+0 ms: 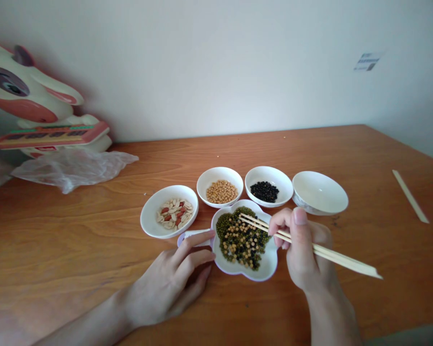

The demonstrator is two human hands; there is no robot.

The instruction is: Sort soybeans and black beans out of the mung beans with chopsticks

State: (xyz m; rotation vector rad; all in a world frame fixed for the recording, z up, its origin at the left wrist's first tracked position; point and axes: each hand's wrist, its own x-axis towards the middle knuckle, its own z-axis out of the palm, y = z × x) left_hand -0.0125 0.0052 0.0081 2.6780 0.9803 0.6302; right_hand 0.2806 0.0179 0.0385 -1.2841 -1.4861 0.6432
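Note:
A white flower-shaped dish [265,269] holds a mix of green, yellow and black beans [241,238]. My right hand [305,250] is closed on a pair of wooden chopsticks [332,255], and their tips rest over the mixed beans. My left hand [173,283] lies on the table with its fingertips against the dish's left rim, fingers loosely bent. Behind the dish stand three white bowls: one with peanuts and pale seeds [175,214], one with yellow beans [221,191], one with black beans [264,191]. A further white bowl [319,192] at the right holds nothing.
The wooden table [94,250] runs to a pale wall. A crumpled clear plastic bag [72,168] and a cartoon animal toy [32,105] sit at the back left. A paper chopstick sleeve [410,195] lies at the far right.

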